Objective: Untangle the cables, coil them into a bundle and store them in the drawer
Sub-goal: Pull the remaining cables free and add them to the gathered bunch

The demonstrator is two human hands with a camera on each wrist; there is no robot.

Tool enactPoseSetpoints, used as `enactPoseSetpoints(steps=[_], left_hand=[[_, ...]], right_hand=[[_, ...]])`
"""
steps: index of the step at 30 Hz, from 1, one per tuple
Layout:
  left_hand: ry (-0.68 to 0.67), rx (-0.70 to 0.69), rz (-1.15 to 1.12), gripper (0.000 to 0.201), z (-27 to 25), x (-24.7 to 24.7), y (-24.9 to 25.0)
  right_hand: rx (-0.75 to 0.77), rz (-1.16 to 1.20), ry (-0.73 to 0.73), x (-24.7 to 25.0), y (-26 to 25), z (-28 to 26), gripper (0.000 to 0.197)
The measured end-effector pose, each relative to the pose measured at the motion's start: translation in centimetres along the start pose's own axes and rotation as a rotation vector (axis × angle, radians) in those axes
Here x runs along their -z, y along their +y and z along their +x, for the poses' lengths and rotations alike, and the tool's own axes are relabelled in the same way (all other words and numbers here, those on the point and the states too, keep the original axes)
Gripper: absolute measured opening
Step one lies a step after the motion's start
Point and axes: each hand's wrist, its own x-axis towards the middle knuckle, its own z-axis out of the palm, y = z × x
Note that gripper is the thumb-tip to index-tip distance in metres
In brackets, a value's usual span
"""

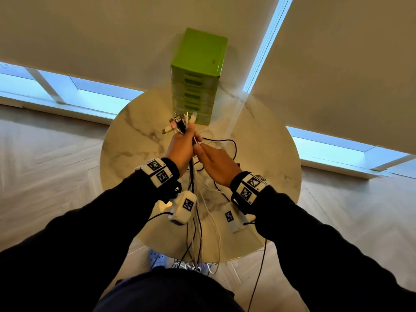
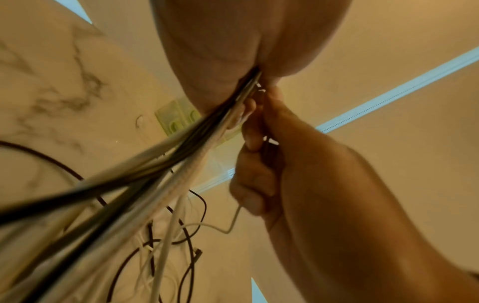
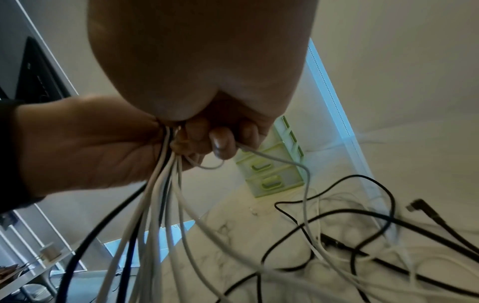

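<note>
My left hand (image 1: 183,143) grips a bunch of white and black cables (image 1: 195,221) just below their USB plugs (image 1: 180,122), which stick up out of the fist. The strands hang down past the table's near edge. My right hand (image 1: 213,161) is right beside it, fingers (image 3: 223,143) curled round one thin white cable (image 3: 279,160) at the bunch. In the left wrist view the strands (image 2: 160,164) leave my left hand (image 2: 220,51) next to the right hand (image 2: 259,147). Loose cable lengths (image 3: 362,242) lie on the table. The green drawer unit (image 1: 198,75) stands behind, every drawer closed.
The round marble table (image 1: 265,145) carries the drawer unit at its far edge. Wooden floor surrounds it, with low windows (image 1: 90,93) and blinds behind. My shoes (image 1: 157,260) show under the near edge, where the cable ends reach the floor.
</note>
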Motion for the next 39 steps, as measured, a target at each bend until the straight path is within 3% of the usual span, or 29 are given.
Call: enactPoseSetpoints(steps=[4, 7, 14, 17, 20, 23, 26, 30, 33, 39], left_hand=[[0.014, 0.010, -0.194, 0.040, 0.4, -0.5, 0.6], [-0.011, 0.017, -0.329, 0.038, 0.5, -0.2, 1.8], [-0.001, -0.145, -0.300, 0.037, 2.0, 1.1, 4.4], [-0.021, -0.209, -0.197, 0.037, 2.1, 1.4, 5.0], [-0.102, -0.195, -0.033, 0.035, 1.3, 0.8, 3.9], [-0.178, -0.153, 0.180, 0.033, 0.2, -0.9, 1.7], [-0.172, -0.106, 0.304, 0.042, -0.3, -2.2, -0.1], [-0.170, 0.013, 0.185, 0.048, -0.2, -3.5, -0.6], [-0.211, 0.048, 0.055, 0.039, -0.4, -4.1, -0.2], [-0.167, 0.047, -0.083, 0.036, 0.5, -4.2, 0.5]], right_hand=[[-0.037, 0.106, -0.030, -0.4, 1.9, -2.1, 0.040], [-0.069, 0.030, -0.082, -0.7, 5.1, -4.1, 0.035], [-0.289, -0.216, -0.229, 1.9, 10.6, -6.4, 0.039], [-0.342, -0.395, -0.213, 3.3, 11.7, -5.5, 0.040], [-0.366, -0.352, -0.079, 4.4, 10.0, -2.8, 0.045], [-0.262, -0.280, 0.012, 5.2, 6.5, -0.2, 0.049], [-0.181, -0.155, 0.095, 5.6, 3.1, 1.0, 0.049], [-0.150, -0.008, 0.113, 5.5, 0.4, 0.4, 0.054], [-0.150, 0.073, 0.087, 5.1, 0.2, -1.2, 0.045], [-0.195, 0.013, -0.003, 2.8, 4.4, -5.0, 0.041]])
